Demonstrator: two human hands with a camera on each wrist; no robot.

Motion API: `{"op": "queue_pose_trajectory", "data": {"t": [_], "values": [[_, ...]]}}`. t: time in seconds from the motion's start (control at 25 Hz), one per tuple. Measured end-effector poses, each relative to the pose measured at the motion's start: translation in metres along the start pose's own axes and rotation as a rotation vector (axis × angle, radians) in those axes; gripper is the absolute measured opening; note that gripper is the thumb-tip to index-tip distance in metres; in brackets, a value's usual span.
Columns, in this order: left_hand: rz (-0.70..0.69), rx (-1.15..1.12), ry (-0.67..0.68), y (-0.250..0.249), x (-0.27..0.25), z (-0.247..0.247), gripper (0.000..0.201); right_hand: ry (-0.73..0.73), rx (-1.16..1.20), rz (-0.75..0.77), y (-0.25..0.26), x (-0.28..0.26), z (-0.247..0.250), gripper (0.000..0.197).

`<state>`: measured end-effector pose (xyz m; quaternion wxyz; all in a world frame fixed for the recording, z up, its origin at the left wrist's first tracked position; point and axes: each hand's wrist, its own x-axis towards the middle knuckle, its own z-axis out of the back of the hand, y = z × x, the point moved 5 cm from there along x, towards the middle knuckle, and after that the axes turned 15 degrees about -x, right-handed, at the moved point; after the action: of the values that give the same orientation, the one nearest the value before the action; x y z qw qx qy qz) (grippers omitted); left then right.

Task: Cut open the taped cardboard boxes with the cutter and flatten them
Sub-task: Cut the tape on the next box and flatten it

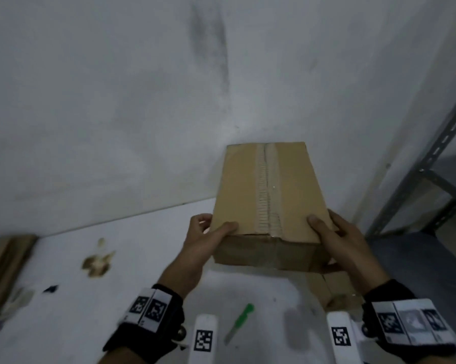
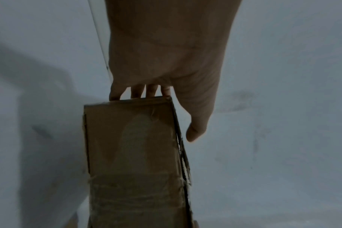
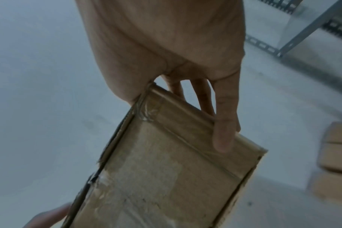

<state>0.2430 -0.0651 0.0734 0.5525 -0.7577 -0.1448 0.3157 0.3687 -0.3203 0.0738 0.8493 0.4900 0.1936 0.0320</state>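
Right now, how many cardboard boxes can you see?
2. One taped box is held up between the left hand and right hand. Another box lies on the table beneath it, partly hidden. Flat cardboard lies at far left; more may be hidden.

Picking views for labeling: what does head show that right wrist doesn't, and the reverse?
Head only: the green cutter lying on the white table, not in either hand; a brown stain; the taped seam on the top of the box; the left hand gripping the box's left near corner.
Right wrist only: the taped end face of the box; more cardboard boxes at the right.
Both: the right hand gripping the box, and the metal shelf frame.
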Motion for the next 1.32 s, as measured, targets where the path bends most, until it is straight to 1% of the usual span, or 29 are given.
{"op": "queue_pose_trajectory", "data": {"t": [0.04,0.08,0.12,0.2,0.28,0.32,0.36,0.4,0.48,0.56,0.64,0.72,0.8,0.84,0.96,1.04,1.12,1.2,1.24,1.32], "values": [[-0.026,0.016,-0.011,-0.003,-0.006,0.027,0.096,0.045,0.002,0.02,0.004,-0.01,-0.025,0.062],[-0.055,0.038,-0.017,-0.005,-0.013,0.056,0.109,0.092,-0.005,0.048,0.009,-0.021,-0.053,0.07],[-0.071,0.073,-0.021,-0.003,-0.022,0.08,0.115,0.138,-0.021,0.065,0.008,-0.03,-0.078,0.078],[-0.08,0.138,-0.057,0.009,-0.04,0.135,0.116,0.24,-0.08,0.102,0.003,-0.046,-0.131,0.095],[-0.075,0.202,-0.108,0.027,-0.06,0.18,0.121,0.343,-0.14,0.103,-0.009,-0.058,-0.176,0.103],[-0.066,0.218,-0.128,0.037,-0.068,0.196,0.127,0.401,-0.164,0.089,-0.018,-0.063,-0.194,0.101],[-0.051,0.222,-0.156,0.048,-0.077,0.213,0.131,0.464,-0.179,0.079,-0.022,-0.071,-0.211,0.095],[-0.041,0.211,-0.178,0.058,-0.085,0.227,0.132,0.514,-0.192,0.072,-0.028,-0.079,-0.225,0.086],[-0.016,0.179,-0.185,0.075,-0.098,0.243,0.13,0.554,-0.236,0.051,-0.038,-0.089,-0.238,0.07],[0.009,0.217,-0.157,0.09,-0.103,0.252,0.142,0.574,-0.28,0.026,-0.045,-0.093,-0.243,0.062],[0.05,0.282,-0.136,0.098,-0.104,0.253,0.155,0.561,-0.312,0.019,-0.043,-0.089,-0.242,0.053],[0.071,0.364,-0.187,0.1,-0.103,0.251,0.158,0.539,-0.302,-0.02,-0.037,-0.08,-0.239,0.05],[0.069,0.538,-0.264,0.091,-0.096,0.248,0.154,0.527,-0.255,-0.082,-0.033,-0.07,-0.239,0.056],[0.083,0.63,-0.277,0.087,-0.091,0.246,0.152,0.525,-0.239,-0.11,-0.033,-0.065,-0.24,0.059],[0.171,0.804,-0.231,0.083,-0.072,0.236,0.149,0.567,-0.26,-0.147,-0.038,-0.053,-0.25,0.075],[0.184,0.784,-0.199,0.085,-0.063,0.235,0.144,0.613,-0.258,-0.17,-0.041,-0.047,-0.26,0.08],[0.17,0.739,-0.184,0.087,-0.059,0.24,0.149,0.637,-0.228,-0.187,-0.042,-0.043,-0.266,0.08],[0.187,0.741,-0.158,0.088,-0.056,0.243,0.152,0.644,-0.2,-0.205,-0.042,-0.04,-0.267,0.079],[0.191,0.734,-0.159,0.089,-0.054,0.244,0.148,0.651,-0.191,-0.206,-0.042,-0.04,-0.266,0.078],[0.153,0.683,-0.191,0.091,-0.051,0.249,0.136,0.656,-0.164,-0.2,-0.042,-0.042,-0.264,0.073]]}}
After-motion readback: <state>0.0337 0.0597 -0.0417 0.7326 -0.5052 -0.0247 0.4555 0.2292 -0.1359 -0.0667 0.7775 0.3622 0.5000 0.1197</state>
